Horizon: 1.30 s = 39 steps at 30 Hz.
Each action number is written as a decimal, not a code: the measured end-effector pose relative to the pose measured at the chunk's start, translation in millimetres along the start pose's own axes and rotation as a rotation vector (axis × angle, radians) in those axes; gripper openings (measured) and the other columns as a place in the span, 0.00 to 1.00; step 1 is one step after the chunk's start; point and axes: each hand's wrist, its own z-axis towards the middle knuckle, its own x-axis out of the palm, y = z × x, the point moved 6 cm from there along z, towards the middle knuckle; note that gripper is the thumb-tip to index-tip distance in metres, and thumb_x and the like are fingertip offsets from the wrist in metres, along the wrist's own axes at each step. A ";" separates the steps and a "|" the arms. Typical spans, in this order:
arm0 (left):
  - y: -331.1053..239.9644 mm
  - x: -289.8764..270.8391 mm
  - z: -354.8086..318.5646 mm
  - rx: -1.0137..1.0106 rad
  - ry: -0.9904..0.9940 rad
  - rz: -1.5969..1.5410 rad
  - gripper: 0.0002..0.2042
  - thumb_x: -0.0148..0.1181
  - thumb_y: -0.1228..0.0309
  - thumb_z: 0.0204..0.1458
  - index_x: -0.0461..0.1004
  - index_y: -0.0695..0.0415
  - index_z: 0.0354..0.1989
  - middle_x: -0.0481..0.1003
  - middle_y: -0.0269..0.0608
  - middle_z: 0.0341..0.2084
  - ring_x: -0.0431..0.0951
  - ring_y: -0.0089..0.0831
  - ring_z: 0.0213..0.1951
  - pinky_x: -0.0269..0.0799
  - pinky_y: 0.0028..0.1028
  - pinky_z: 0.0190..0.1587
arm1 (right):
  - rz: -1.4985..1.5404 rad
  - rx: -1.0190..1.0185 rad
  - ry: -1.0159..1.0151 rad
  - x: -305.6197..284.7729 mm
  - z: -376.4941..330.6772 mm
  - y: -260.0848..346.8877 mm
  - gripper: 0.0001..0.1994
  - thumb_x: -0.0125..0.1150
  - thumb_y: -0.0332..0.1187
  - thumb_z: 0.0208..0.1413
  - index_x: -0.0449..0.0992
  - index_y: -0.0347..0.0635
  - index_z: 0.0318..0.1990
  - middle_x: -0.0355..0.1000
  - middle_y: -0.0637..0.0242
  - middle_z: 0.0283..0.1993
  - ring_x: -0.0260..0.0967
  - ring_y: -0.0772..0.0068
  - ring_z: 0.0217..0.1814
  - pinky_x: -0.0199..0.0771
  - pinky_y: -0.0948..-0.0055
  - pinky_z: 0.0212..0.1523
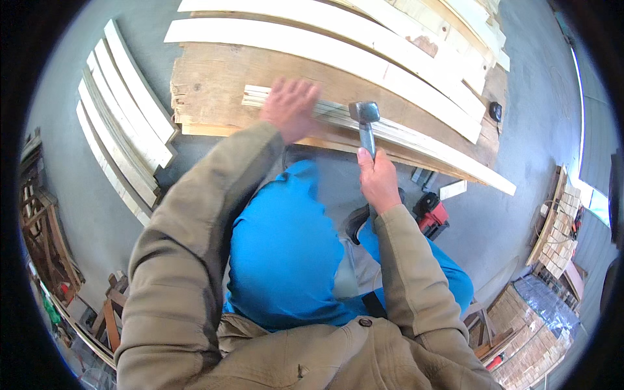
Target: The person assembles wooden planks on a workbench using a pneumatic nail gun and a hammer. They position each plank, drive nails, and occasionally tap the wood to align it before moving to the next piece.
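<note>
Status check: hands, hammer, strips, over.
Right hand gripping hammer, head over thin wood strips. Left hand flat on the strips, close beside the hammer head. Long boards behind.

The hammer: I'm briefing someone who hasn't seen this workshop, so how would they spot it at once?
Find the big worn wooden board lying across the top. At its near edge lies a bundle of thin pale slats, pressed by the left hand. The grey metal-headed hammer stands over them in the right hand, the only metal tool there.
</note>
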 end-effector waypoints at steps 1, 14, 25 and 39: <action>13.5 -6.2 -5.9 -0.008 0.001 0.030 0.43 0.81 0.54 0.44 0.67 0.56 0.68 0.71 0.49 0.63 0.67 0.46 0.70 0.58 0.49 0.73 | -0.005 -0.021 -0.020 0.2 -0.2 -1.2 0.25 0.55 0.53 0.74 0.70 0.35 0.36 0.74 0.46 0.29 0.72 0.41 0.32 0.69 0.48 0.33; 104.6 -7.1 -43.5 -0.110 -0.013 -0.022 0.24 0.77 0.64 0.51 0.67 0.57 0.47 0.74 0.48 0.47 0.78 0.51 0.52 0.71 0.46 0.58 | 0.258 0.144 0.055 -10.7 -15.7 37.2 0.22 0.55 0.52 0.75 0.69 0.41 0.37 0.68 0.70 0.22 0.65 0.79 0.19 0.65 0.73 0.20; 107.2 -7.6 -44.3 -0.069 -0.020 -0.047 0.22 0.74 0.66 0.53 0.64 0.57 0.46 0.75 0.49 0.44 0.80 0.51 0.47 0.73 0.45 0.56 | 0.408 -0.429 0.089 -11.6 -35.8 155.7 0.22 0.52 0.51 0.75 0.70 0.36 0.47 0.69 0.68 0.27 0.67 0.73 0.28 0.68 0.72 0.29; 112.4 1.8 -44.7 -0.078 -0.024 -0.030 0.22 0.74 0.65 0.53 0.65 0.56 0.46 0.75 0.48 0.44 0.81 0.49 0.47 0.73 0.45 0.55 | 0.172 -0.280 0.163 10.7 -9.9 143.3 0.24 0.56 0.53 0.73 0.73 0.35 0.40 0.73 0.56 0.26 0.74 0.61 0.28 0.72 0.62 0.32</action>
